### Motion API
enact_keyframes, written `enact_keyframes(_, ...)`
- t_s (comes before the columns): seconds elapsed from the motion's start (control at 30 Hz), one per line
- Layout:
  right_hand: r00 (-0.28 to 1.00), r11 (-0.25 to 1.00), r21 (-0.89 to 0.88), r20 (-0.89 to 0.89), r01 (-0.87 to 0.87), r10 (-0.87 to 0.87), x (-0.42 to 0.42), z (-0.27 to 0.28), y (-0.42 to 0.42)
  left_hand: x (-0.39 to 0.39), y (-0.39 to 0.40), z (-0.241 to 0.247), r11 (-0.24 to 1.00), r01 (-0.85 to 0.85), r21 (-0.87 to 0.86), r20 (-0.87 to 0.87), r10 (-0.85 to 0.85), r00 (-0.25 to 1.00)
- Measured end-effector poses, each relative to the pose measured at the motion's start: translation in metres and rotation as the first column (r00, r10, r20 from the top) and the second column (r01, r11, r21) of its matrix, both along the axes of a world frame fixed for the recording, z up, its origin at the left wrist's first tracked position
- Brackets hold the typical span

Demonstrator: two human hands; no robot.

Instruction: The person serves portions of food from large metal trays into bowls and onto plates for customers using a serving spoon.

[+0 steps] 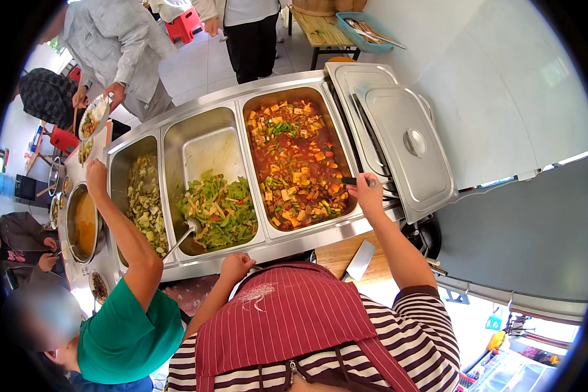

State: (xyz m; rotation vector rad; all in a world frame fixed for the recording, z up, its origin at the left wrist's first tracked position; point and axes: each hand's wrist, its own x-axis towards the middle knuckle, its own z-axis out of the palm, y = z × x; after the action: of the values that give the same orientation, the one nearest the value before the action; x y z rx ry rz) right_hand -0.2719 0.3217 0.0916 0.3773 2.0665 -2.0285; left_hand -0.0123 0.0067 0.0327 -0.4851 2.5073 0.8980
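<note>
My right hand (368, 197) grips the black handle of a utensil (349, 181) at the right edge of a steel pan of tofu in red sauce (299, 166); the utensil's far end is hidden. My left hand (236, 267) is closed at the counter's near edge, by my apron; whether it holds something is unclear. Left of the tofu, one steel pan holds green leafy vegetables (220, 210), with a metal ladle (194, 226) leaning in it. A further pan at the left holds chopped pale green vegetables (149, 201).
Steel lids (397, 147) are stacked at the counter's right end. A cleaver (360, 259) lies on a wooden board (328, 259) below. A co-worker in green (127, 333) reaches past on the left, near a pot of orange soup (84, 225). Across the counter a person holds a plate of food (94, 117).
</note>
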Motion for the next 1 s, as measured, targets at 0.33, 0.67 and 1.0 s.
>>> enact_keyframes(0.33,0.625,0.76,0.616,-0.514,-0.208,0.587,0.024,-0.008,-0.007,0.003,0.0,-0.003,0.999,-0.034,0.017,-0.028,0.034,0.999)
enact_keyframes(0.67,0.989,0.992,0.039,-0.091,-0.117,0.121,0.019,-0.013,0.007,0.003,0.0,-0.005,0.999,-0.03,0.023,-0.065,0.032,0.997)
enact_keyframes(1.0,0.533,0.793,0.562,-0.608,-0.235,0.589,0.041,-0.006,-0.013,0.0,0.001,0.002,0.998,-0.039,0.056,0.004,0.039,0.999)
